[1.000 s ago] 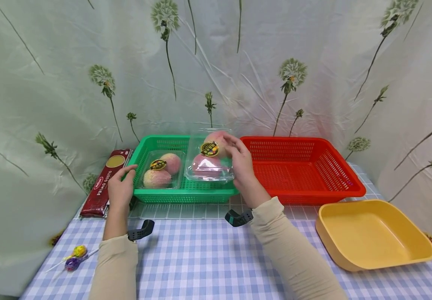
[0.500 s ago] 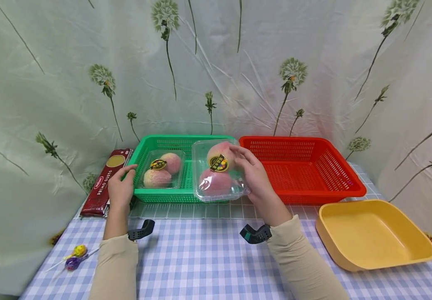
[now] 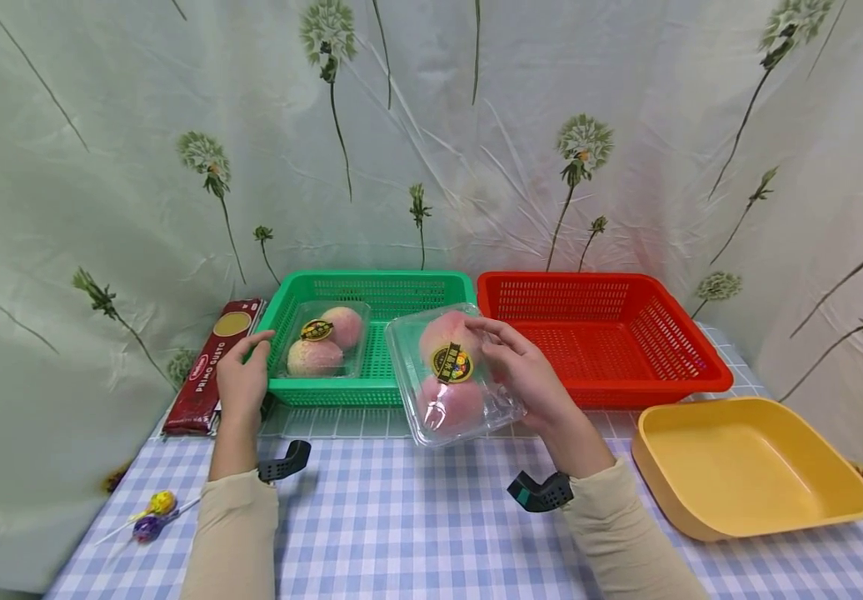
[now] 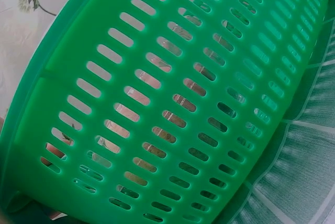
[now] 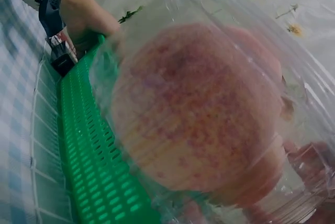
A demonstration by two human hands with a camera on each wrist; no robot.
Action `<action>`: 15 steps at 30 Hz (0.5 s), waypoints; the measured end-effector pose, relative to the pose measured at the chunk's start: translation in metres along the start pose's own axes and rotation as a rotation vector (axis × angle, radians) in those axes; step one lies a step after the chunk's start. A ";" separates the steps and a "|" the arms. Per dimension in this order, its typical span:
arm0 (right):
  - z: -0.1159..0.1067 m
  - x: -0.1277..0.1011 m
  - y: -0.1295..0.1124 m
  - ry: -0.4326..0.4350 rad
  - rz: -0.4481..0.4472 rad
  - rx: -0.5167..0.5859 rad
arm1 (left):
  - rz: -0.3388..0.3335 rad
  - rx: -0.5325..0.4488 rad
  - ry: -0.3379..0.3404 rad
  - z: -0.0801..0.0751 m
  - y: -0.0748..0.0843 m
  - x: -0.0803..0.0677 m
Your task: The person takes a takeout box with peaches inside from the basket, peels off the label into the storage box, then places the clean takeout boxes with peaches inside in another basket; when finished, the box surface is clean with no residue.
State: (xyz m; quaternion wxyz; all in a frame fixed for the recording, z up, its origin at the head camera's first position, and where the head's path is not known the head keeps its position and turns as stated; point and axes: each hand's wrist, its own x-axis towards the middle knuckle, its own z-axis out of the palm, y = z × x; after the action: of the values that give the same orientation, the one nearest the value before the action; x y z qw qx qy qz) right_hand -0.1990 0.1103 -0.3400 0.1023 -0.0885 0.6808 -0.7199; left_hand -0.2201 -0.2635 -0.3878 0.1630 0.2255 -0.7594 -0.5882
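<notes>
Checked tablecloth [image 3: 401, 533]: right hand [image 3: 529, 379] grips peach box [image 3: 450, 375] above it; left hand [image 3: 240, 379] curls on green basket [image 3: 371, 392] corner.

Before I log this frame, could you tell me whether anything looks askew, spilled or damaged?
Nothing looks spilled or damaged. The only thing off level is the clear peach box, tilted in the right hand above the table in front of the green basket. The left hand grips that basket's corner.
</notes>
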 end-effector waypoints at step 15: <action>-0.025 -0.012 0.015 -0.209 -0.110 -0.016 | 0.004 -0.015 -0.011 0.000 0.000 -0.002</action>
State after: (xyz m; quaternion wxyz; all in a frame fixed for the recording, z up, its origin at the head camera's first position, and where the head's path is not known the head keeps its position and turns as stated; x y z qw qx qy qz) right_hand -0.1935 0.1367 -0.3564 0.1324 -0.2010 0.6664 -0.7057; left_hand -0.2185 -0.2630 -0.3879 0.1619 0.2195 -0.7564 -0.5945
